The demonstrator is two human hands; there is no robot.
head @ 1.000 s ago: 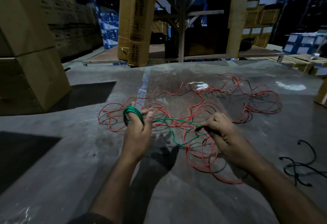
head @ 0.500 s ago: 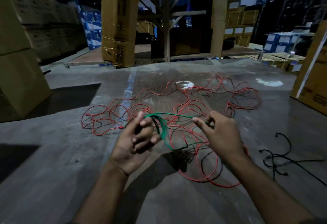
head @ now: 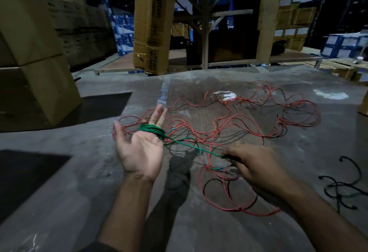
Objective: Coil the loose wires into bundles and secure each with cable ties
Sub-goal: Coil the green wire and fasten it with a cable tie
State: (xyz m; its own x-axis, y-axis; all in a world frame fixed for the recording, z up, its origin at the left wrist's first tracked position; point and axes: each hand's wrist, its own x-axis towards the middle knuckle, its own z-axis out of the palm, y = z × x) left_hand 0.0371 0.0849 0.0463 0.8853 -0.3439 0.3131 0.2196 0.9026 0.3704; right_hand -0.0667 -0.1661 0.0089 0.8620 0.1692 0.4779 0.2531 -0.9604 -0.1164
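Observation:
My left hand [head: 142, 148] is held palm up with straight fingers, and a green wire coil [head: 153, 129] is wound around the base of those fingers. A free length of the green wire [head: 191, 145] runs from the coil to my right hand [head: 252, 165], which pinches it low over the floor. Under and behind both hands lies a wide tangle of red wires [head: 235, 124] mixed with thin black wires [head: 217, 181] on the grey floor.
A separate black cable [head: 342, 188] lies on the floor at the right. Large cardboard boxes [head: 29, 68] stand at the left. A tall carton [head: 152, 22] leans on a wooden platform [head: 199, 62] beyond the wires, with stacked boxes behind.
My left hand has turned palm up and straightened its fingers with the green coil around them. My right hand has moved down and to the right, drawing the green wire out.

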